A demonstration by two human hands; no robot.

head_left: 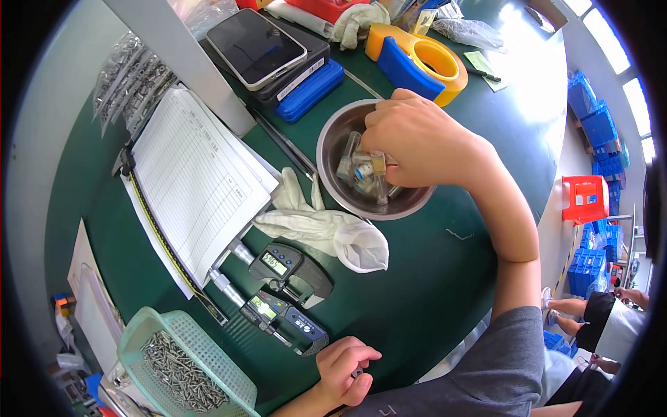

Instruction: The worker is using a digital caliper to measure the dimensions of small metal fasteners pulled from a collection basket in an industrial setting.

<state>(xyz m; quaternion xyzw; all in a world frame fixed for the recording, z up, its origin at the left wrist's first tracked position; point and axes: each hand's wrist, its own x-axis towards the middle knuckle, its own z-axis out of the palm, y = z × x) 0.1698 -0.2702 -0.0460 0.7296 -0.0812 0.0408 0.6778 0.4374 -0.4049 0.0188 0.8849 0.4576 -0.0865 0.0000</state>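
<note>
My right hand [417,139] reaches over a round metal bowl [330,177], its fingers closed at the top of a small clear tube [379,165]. Several more clear tubes [349,156] with pale labels lie jumbled in the bowl; my fingers cover part of them. Low in the view, my left hand [345,368] is closed, pinching a small dark metal piece [357,373] at the fingertips. Just above that hand lie two digital micrometers, one black and blue [302,330], the other dark grey [306,278].
White cloth gloves [313,226] lie against the bowl. Paper forms [201,181] with a steel rule are at left, a green basket of metal pins [184,368] at lower left. A phone [257,45] on cases and a yellow tape dispenser [424,59] stand behind. Other people are at right.
</note>
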